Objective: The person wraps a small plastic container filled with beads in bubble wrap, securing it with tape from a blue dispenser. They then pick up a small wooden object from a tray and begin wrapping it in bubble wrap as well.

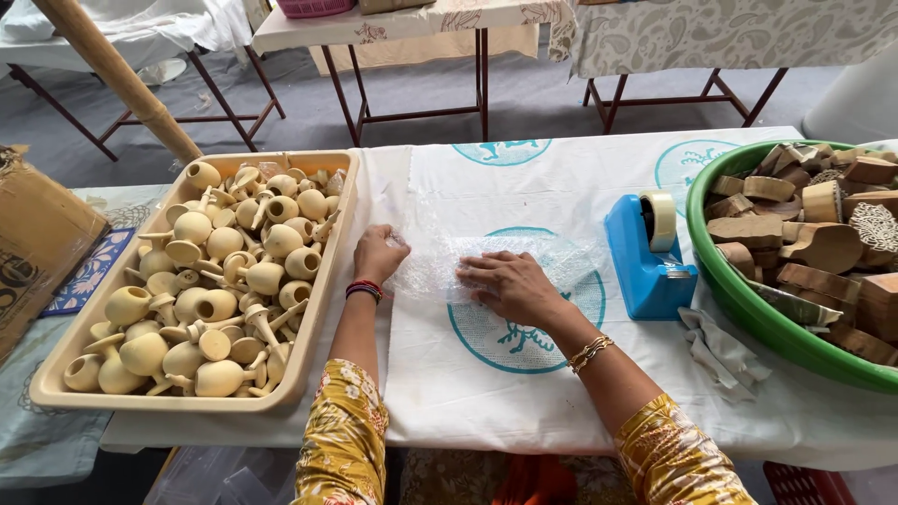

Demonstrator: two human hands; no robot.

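A clear sheet of bubble wrap (pixel 524 251) lies flat on the white printed cloth (pixel 468 393) in front of me. My right hand (pixel 510 283) rests palm down on the sheet, fingers spread. My left hand (pixel 377 252) is curled at the sheet's left edge and pinches it there. Both sleeves are yellow with a floral pattern. A beige tray (pixel 323 309) full of pale wooden knob-shaped pieces (pixel 220 290) sits just left of my left hand.
A blue tape dispenser (pixel 645 252) stands right of the bubble wrap. A green tub (pixel 748 309) of carved wooden blocks fills the right side, with a crumpled rag (pixel 725 351) beside it. A cardboard box (pixel 37 238) is at far left. Metal-legged tables stand behind.
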